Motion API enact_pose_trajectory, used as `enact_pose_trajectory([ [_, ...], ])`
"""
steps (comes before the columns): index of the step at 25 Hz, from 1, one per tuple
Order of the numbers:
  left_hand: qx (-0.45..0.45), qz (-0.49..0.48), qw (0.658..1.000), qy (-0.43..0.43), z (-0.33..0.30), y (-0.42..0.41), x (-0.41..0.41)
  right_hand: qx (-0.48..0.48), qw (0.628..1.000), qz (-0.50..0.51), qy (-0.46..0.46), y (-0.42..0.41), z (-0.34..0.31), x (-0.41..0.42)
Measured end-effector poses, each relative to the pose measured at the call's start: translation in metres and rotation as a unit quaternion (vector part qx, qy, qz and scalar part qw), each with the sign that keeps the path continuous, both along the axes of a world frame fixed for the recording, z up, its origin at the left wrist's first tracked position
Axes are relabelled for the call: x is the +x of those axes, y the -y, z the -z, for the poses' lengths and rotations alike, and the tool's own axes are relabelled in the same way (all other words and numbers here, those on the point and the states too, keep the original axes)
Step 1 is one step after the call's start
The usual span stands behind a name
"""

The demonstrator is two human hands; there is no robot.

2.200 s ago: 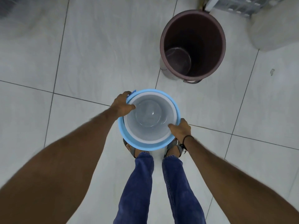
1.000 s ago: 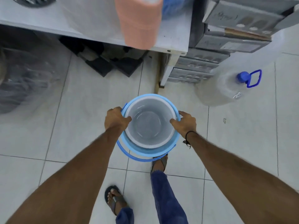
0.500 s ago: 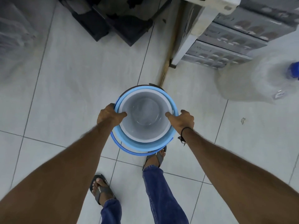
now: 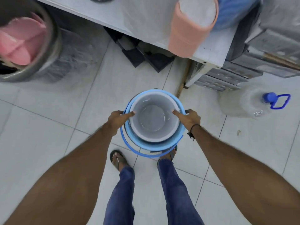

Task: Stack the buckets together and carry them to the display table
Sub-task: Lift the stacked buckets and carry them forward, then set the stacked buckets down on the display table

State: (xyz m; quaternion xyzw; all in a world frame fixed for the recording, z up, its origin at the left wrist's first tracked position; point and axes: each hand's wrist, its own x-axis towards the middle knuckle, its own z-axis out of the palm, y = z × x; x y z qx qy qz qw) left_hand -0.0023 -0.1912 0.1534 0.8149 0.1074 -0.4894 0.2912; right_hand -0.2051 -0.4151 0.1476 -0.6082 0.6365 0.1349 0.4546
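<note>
A white bucket [image 4: 154, 120] sits nested inside a light blue bucket [image 4: 178, 135], whose blue handle hangs down at the near side. A dark rim shows just below the blue one. I hold the stack off the floor in front of my legs. My left hand [image 4: 117, 120] grips the left rim, thumb over the edge. My right hand [image 4: 188, 118] grips the right rim the same way. The white display table [image 4: 142, 21] runs across the top of the view, just beyond the stack.
A peach bucket [image 4: 190, 30] and a blue item [image 4: 233, 12] stand on the table. A large plastic-wrapped bin with pink contents [image 4: 32, 46] stands at the left. Grey crates [image 4: 235, 77] and a clear water jug with a blue cap [image 4: 253, 103] are at the right. Dark items lie under the table.
The view has lifted, so the tabletop and its peach bucket are back in sight. I have stepped closer to the table. Both hands keep the same hold on the stack.
</note>
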Motion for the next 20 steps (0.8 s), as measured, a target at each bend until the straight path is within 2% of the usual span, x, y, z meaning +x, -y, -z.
enact_pose_trajectory([
  [4, -0.046, -0.063, 0.997, 0.016, -0.132, -0.035, 0.063, -0.052, 0.997, -0.017, 0.047, -0.033, -0.138, 0.067],
  [9, -0.133, -0.056, 0.986, 0.079, -0.287, -0.074, 0.164, -0.187, 0.973, -0.044, 0.125, -0.073, -0.292, 0.159],
  [12, -0.170, -0.042, 0.978, 0.114, -0.370, -0.078, 0.230, -0.234, 0.959, -0.044, 0.155, -0.076, -0.375, 0.223],
  [15, -0.206, -0.062, 0.957, 0.194, -0.440, -0.069, 0.289, -0.248, 0.951, -0.069, 0.171, -0.061, -0.436, 0.283],
  [20, -0.285, -0.066, 0.917, 0.272, -0.540, -0.023, 0.373, -0.308, 0.917, -0.038, 0.249, -0.009, -0.531, 0.374],
])
